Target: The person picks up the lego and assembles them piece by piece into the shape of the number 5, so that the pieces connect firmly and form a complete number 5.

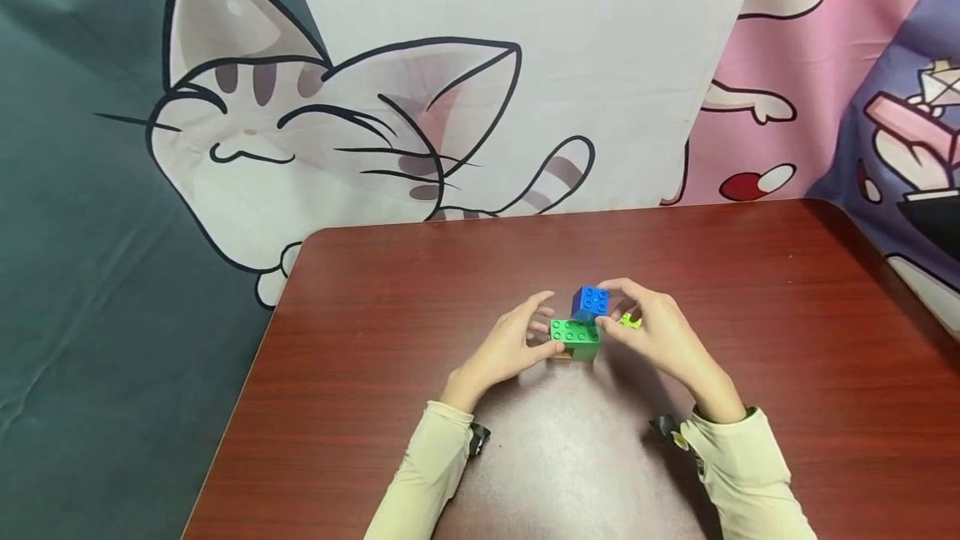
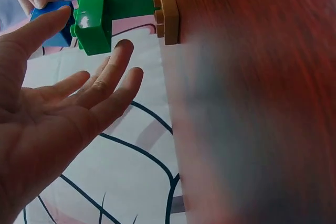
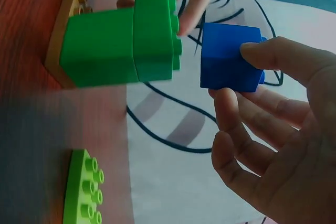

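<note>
A blue toy building brick (image 1: 589, 303) with four-stud top is pinched between thumb and fingers of my right hand (image 1: 660, 332). It is raised just above a stack: a long green brick (image 1: 573, 332) on a narrower green brick (image 3: 97, 48), both on a tan-brown base plate (image 3: 59, 40). In the right wrist view a gap shows between the blue brick and the green studs. My left hand (image 1: 510, 340) is at the stack's left end, fingers spread and relaxed, with the thumb close by the upper green brick.
A lime-green studded plate (image 3: 79, 192) lies on the brown table (image 1: 390, 340) to the right of the stack, partly behind the right hand in the head view. A cat-printed cloth (image 1: 247, 132) hangs behind the table's far edge.
</note>
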`<state>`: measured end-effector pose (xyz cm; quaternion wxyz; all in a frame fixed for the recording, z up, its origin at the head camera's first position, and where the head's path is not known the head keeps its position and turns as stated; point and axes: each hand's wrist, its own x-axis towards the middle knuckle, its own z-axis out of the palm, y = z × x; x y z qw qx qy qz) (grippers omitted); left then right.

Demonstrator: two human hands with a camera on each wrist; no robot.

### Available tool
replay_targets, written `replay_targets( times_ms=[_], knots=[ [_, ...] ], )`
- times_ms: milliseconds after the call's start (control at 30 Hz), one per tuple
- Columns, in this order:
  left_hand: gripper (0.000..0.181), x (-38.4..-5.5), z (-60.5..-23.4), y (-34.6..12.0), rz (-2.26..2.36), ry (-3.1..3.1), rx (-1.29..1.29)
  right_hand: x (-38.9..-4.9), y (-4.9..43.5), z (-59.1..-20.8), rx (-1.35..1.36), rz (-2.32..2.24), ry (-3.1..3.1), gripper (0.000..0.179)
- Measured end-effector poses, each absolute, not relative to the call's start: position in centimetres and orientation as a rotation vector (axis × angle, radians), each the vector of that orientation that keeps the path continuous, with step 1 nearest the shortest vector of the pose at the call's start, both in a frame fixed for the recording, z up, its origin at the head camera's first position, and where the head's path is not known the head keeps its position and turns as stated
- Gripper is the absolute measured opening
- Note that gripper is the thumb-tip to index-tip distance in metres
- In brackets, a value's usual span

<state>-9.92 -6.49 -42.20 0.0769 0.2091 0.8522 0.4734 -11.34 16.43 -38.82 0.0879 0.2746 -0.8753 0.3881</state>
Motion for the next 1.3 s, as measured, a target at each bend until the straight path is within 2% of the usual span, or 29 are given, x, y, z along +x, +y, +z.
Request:
replay_targets(
  times_ms=[167, 433, 633, 733, 900, 1067, 1300],
  knots=[
    [0.073, -9.8, -42.0, -7.0, 1.404, 2.518, 0.617, -11.2, 15.7, -39.0, 0.874, 1.191, -2.579, 0.042],
    [0.052, -9.5, -42.1, -8.3, 1.561, 2.381, 0.642, -10.5, 14.6, -39.6, 0.902, 1.233, -2.545, 0.042],
    [0.066, -9.8, -42.2, -8.8, 1.696, 2.266, 0.724, -10.2, 14.1, -39.6, 0.891, 1.210, -2.555, 0.041],
    [0.069, -9.8, -40.9, -8.6, 1.697, 2.231, 0.742, -10.3, 14.1, -39.3, 0.880, 1.197, -2.560, 0.042],
    [0.061, -9.3, -38.9, -8.1, 1.694, 2.178, 0.785, -10.4, 14.2, -39.2, 0.887, 1.191, -2.565, 0.041],
    [0.054, -9.4, -38.9, -7.9, 1.760, 2.127, 0.811, -10.4, 14.4, -39.2, 0.908, 1.193, -2.563, 0.040],
    [0.054, -9.4, -39.3, -7.8, 1.830, 2.112, 0.825, -10.3, 14.2, -39.4, 0.919, 1.213, -2.570, 0.041]
  ],
)
